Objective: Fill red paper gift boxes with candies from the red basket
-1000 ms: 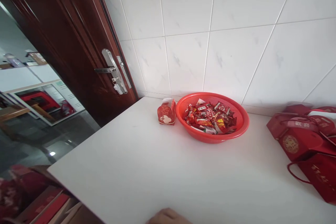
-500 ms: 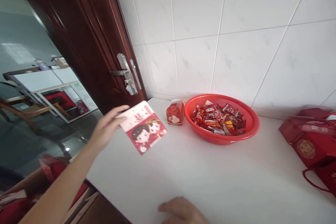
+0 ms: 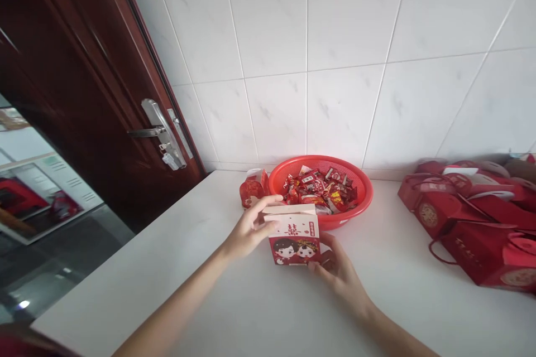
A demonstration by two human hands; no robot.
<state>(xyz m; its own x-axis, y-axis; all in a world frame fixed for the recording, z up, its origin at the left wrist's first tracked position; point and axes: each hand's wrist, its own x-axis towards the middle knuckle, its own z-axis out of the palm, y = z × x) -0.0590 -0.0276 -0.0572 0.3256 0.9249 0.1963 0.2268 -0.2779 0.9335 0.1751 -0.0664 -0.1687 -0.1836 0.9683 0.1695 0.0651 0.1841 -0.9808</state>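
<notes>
A red and white gift box [image 3: 294,240] with two cartoon figures on its front is held up over the white table [image 3: 268,312]. My left hand [image 3: 253,227] pinches its upper left side, thumb on the front. On the lower right, my right hand [image 3: 335,265] grips the edge and bottom corner. The top of the box looks partly spread, with a pale flap behind the front panel. Just behind it, a red plastic basket [image 3: 364,195] holds many wrapped sweets [image 3: 314,187]. A small red box [image 3: 252,187] stands left of the basket.
Several red gift boxes [image 3: 473,228] with cord handles are heaped at the right of the table. White wall tiles [image 3: 276,22] rise behind. A dark wooden door [image 3: 96,67] with a metal handle [image 3: 161,131] stands at the left, beyond the table's edge.
The gift box went from flat to opened out and moved right, in front of the basket. My right hand rose from the table and took hold of it. The view turned right.
</notes>
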